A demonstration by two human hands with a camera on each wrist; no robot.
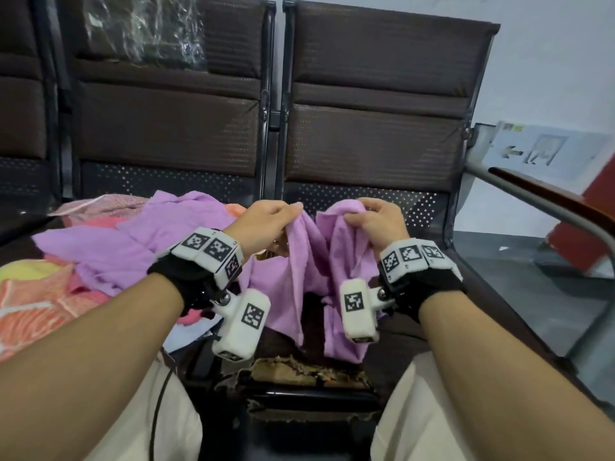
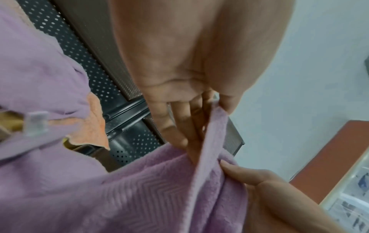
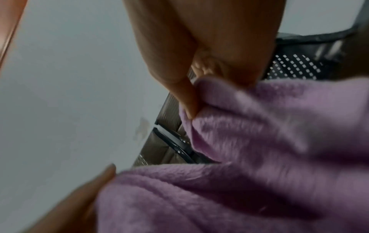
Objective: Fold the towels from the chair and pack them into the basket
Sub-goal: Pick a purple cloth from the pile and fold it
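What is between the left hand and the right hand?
The purple towel sags between the left hand and right hand, which pinch its top edge; the head view shows this.
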